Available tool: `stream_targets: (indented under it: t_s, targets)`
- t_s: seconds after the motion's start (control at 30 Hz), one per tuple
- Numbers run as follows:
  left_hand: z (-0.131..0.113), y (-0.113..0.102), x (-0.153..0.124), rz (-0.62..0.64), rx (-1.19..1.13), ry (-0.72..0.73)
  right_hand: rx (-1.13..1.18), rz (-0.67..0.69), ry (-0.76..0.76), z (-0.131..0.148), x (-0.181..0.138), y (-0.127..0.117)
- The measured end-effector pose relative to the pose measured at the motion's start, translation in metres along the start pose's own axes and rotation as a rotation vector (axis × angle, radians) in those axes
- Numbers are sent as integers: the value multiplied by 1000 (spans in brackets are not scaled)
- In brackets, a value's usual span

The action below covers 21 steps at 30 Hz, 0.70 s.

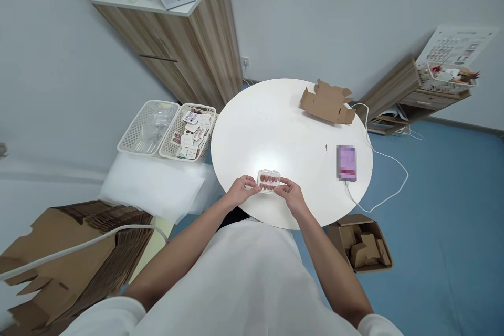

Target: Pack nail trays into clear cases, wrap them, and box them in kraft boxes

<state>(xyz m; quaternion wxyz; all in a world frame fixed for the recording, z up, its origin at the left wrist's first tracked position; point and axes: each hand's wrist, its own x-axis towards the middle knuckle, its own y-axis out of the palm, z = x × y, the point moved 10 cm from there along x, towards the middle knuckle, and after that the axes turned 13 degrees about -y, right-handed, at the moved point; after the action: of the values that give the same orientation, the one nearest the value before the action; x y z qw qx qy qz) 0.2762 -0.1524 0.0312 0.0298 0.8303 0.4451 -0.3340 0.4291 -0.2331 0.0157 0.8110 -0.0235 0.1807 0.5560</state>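
Between my hands, near the front edge of the white round table [252,126], is a small clear plastic case of press-on nails [269,181]. Two rows of brownish-pink nails show through it. My left hand [243,190] pinches the case's left side, thumb at the lower corner. On the other side, my right hand [291,193] grips the right edge between thumb and fingers. Whether the case rests on the table or is slightly raised, I cannot tell.
An unfolded cardboard box [328,103] lies at the table's back right. A phone [346,163] with a white cable is at the right. Left of the table stand a basket of cards [179,152] and a basket of clear packaging [136,125]. A carton [384,265] sits on the floor.
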Motion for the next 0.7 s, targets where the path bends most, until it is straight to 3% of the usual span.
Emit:
stream_targets:
  t_s: [0.2,0.3,0.43,0.7]
  targets:
    - [-4,-14,-13,-117,30,88,-30,56,18,-7,5,3]
    - [-13,-17,-23,-98,187,182,-63,135,24,-10,7,17]
    - [-9,-26,-25,-123,322,210,-125,250,-9,-13,10,41]
    - [16,-55,-12,-134,336,183,-584,491,-254,-6,24,81]
